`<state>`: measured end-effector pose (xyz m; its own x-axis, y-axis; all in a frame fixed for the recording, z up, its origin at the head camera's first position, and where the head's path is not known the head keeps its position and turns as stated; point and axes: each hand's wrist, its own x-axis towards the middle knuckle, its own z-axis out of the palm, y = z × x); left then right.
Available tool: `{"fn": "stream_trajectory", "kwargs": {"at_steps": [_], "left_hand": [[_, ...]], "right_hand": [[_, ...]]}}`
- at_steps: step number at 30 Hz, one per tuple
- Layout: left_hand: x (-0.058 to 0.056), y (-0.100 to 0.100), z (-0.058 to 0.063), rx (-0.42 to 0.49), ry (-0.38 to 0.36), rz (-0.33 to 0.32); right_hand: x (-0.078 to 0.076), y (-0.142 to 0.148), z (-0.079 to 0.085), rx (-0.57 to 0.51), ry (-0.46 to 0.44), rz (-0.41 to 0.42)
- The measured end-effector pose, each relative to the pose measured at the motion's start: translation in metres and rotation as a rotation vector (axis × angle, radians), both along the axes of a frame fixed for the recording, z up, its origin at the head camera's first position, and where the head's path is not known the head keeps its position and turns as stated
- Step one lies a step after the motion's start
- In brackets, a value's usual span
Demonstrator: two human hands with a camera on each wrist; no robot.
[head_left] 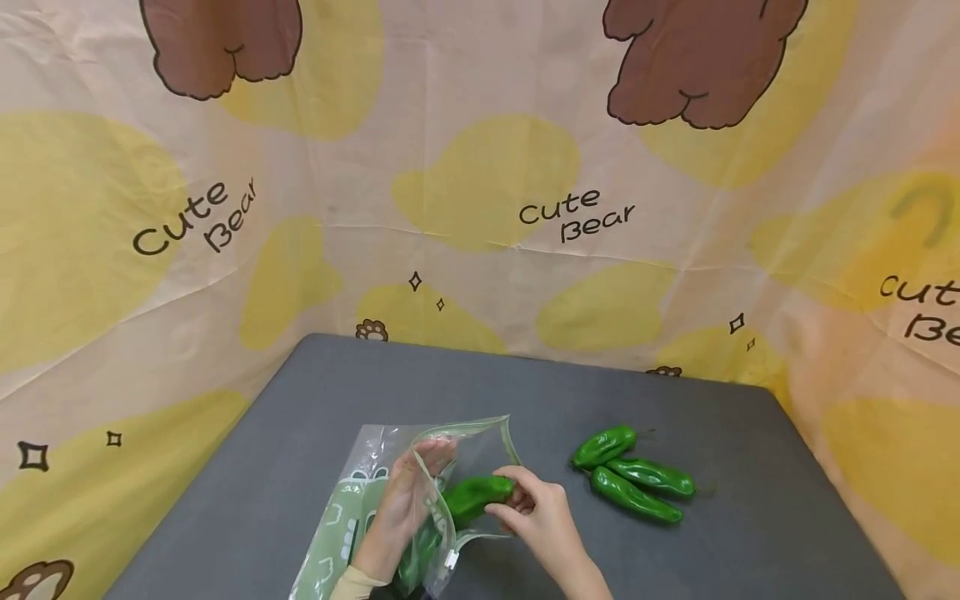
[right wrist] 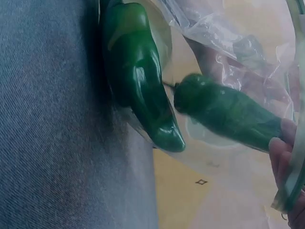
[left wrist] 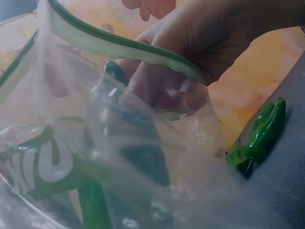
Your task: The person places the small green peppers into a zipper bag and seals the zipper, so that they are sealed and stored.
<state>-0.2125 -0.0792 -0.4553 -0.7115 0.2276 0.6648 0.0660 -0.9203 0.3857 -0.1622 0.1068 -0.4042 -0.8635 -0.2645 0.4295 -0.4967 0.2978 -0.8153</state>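
Note:
My right hand (head_left: 543, 512) pinches one end of a green pepper (head_left: 476, 498) inside the mouth of a clear zip bag (head_left: 468, 432) with a green seal. In the right wrist view this pepper (right wrist: 224, 109) slants, stem end away from the fingers. Another green pepper (right wrist: 138, 71) lies lower in the bag, close to the tabletop. My left hand (head_left: 405, 500) holds the bag from its left outer side, fingers bent round it and partly seen through the plastic. A white slider (head_left: 452, 558) sits at the near end of the seal.
Several green peppers (head_left: 633, 493) lie together on the grey table (head_left: 712, 542), right of my right hand. A flat green-and-white printed plastic bag (head_left: 330, 533) lies left of my left hand. Printed cloth (head_left: 480, 183) hangs round the table's back and sides.

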Motion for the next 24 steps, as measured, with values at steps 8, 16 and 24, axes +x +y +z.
{"fn": "stream_trajectory", "kwargs": {"at_steps": [8, 16, 24], "left_hand": [[0.0, -0.001, 0.002, -0.01, -0.017, -0.003], [-0.001, -0.001, -0.002, 0.001, -0.009, -0.019], [-0.002, -0.001, -0.002, 0.014, -0.032, -0.021]], "right_hand": [[-0.014, 0.009, -0.027, 0.058, -0.064, 0.059], [-0.012, 0.009, -0.022, 0.087, -0.164, 0.095], [-0.005, 0.003, -0.004, 0.036, -0.154, 0.097]]}}
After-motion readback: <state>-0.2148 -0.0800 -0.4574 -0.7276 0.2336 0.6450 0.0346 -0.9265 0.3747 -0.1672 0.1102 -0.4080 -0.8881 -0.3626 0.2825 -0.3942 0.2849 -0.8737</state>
